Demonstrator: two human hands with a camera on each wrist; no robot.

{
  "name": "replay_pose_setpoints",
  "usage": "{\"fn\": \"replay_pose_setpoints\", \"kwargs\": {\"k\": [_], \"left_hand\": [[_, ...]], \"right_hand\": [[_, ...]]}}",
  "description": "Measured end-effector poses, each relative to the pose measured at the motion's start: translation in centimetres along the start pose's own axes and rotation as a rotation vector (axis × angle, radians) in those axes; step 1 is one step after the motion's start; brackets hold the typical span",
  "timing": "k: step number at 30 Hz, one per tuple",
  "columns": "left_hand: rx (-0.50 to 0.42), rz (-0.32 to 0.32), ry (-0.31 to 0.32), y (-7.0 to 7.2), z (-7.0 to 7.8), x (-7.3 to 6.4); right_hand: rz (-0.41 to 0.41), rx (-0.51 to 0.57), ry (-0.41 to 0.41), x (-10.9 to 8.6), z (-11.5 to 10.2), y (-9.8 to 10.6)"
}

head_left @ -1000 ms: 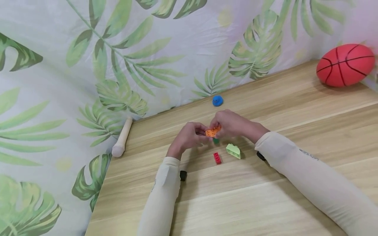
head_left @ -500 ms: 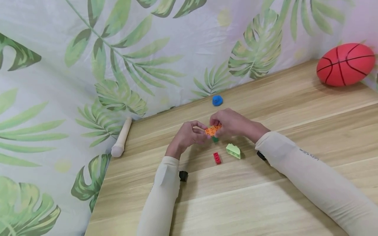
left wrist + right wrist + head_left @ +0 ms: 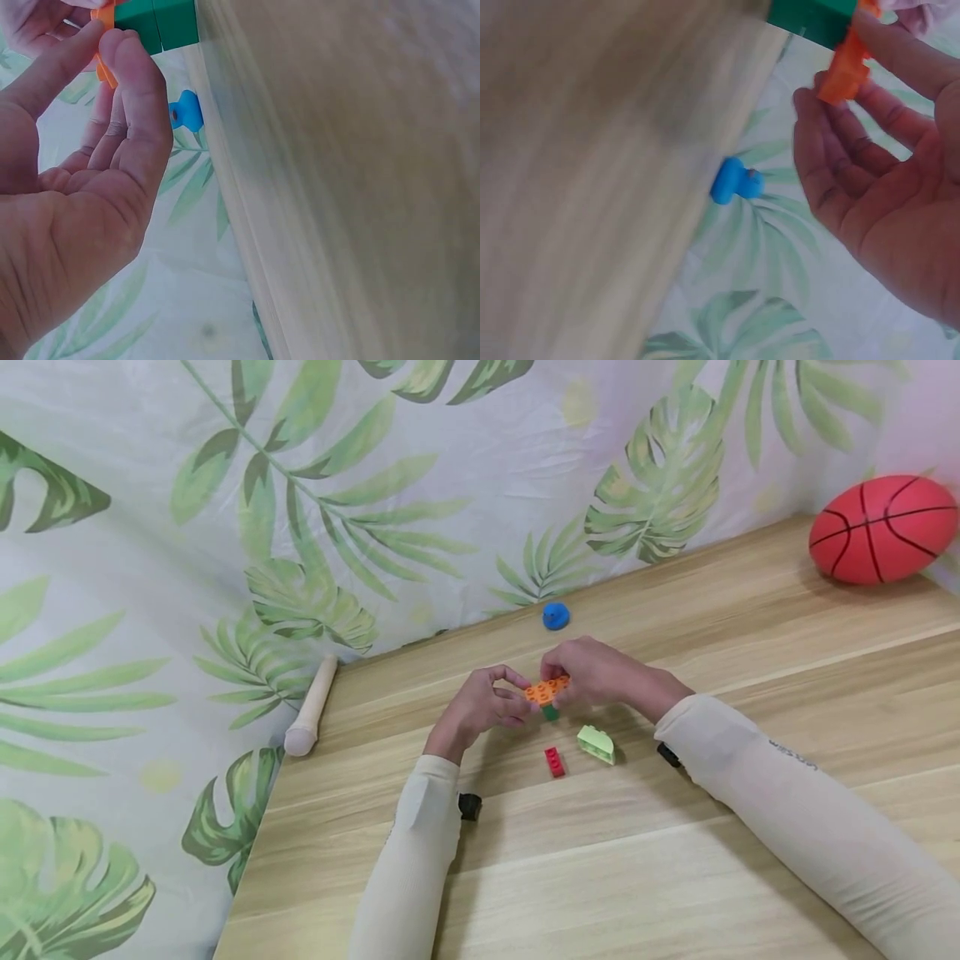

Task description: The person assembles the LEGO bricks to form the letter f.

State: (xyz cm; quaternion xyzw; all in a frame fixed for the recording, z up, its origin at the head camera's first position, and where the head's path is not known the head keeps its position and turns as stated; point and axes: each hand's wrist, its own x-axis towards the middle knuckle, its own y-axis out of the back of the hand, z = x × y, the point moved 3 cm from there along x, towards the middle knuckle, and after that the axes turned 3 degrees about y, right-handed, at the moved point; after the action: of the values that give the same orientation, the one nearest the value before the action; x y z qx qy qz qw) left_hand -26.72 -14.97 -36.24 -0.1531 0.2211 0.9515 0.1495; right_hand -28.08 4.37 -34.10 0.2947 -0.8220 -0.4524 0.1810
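Note:
An orange toy building brick (image 3: 547, 690) with round studs sits on top of green building bricks (image 3: 154, 26), which stand stacked on the wooden table. My left hand (image 3: 483, 706) pinches its left end between thumb and fingertips. From the other side, my right hand (image 3: 602, 672) grips the right end, covering part of it. In the right wrist view the thumb lies against the orange brick (image 3: 847, 67), with fingers curled near its lower edge. A red brick (image 3: 554, 762) and a pale green curved brick (image 3: 596, 744) lie on the near side of the stack.
A small blue toy (image 3: 556, 616) stands behind the hands near the table's back edge. At the left edge lies a pale wooden stick with a rounded end (image 3: 311, 708). A red ball with black lines (image 3: 883, 529) sits at the far right, by the leaf-patterned cloth (image 3: 480, 468).
The left fingers have shifted at the orange brick's end, and more of its studs and of the green below show. Both hands keep hold of it. The head view has shifted slightly.

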Motion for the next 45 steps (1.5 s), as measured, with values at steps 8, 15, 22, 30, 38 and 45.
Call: {"fn": "replay_pose_setpoints", "kwargs": {"k": [8,15,22,30,38,45], "left_hand": [[0.01,0.011,-0.005,0.0,0.0,0.0],[0.039,0.028,0.001,0.0,-0.2,0.0],[0.063,0.034,0.012,0.1,-0.2,0.1],[0.057,0.027,0.024,0.1,0.5,-0.1],[0.043,0.021,0.038,0.1,0.4,-0.1],[0.041,0.025,0.018,0.1,0.2,-0.2]], "right_hand": [[-0.066,-0.09,-0.004,-1.4,-2.5,1.6],[-0.382,-0.148,0.044,-2.3,-4.7,-0.7],[-0.403,-0.147,0.023,-2.0,-4.9,-2.4],[-0.397,-0.171,0.028,-1.8,-5.0,-3.3],[-0.393,-0.198,0.012,-1.8,-5.2,-3.9],[-0.401,-0.197,0.038,-1.9,-5.2,-3.3]]}}
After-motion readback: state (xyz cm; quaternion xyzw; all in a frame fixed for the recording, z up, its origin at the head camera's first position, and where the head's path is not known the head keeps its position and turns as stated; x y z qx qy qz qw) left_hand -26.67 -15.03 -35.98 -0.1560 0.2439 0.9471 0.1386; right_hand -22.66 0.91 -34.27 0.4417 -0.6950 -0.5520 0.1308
